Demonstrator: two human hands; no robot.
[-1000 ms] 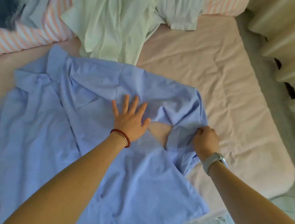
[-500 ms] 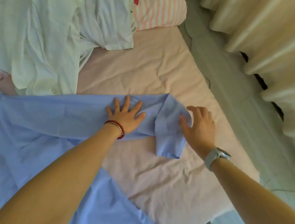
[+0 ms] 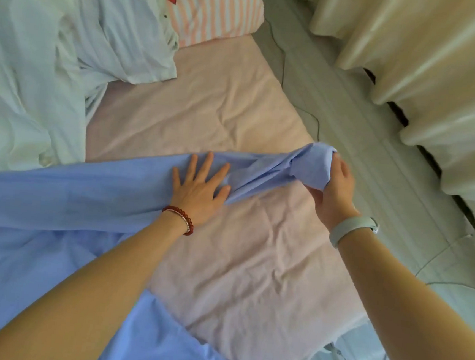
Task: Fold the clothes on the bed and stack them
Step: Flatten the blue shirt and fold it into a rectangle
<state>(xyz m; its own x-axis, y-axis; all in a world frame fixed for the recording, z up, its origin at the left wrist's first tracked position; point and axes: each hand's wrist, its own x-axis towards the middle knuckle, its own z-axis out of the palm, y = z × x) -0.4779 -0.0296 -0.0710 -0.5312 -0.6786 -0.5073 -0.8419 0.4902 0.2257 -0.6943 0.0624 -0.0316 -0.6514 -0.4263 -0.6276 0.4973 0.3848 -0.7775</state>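
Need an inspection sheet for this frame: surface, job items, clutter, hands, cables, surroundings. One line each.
Surface: bed sheet, pink, creased, bare between the garments.
Job's things: blue shirt spread flat at left, its sleeve stretched out toward the bed's edge; pale clothes heaped unfolded at the far left.
Clutter: striped pillow at the head of the bed, partly under the pale heap.
Hands: left hand flat, fingers spread, pressing the sleeve down; right hand has a closed grip on the bunched sleeve end, lifted off the sheet.
Cables: thin cable along the floor beside the bed.
Surroundings: cream curtain hanging at right; pale floor.
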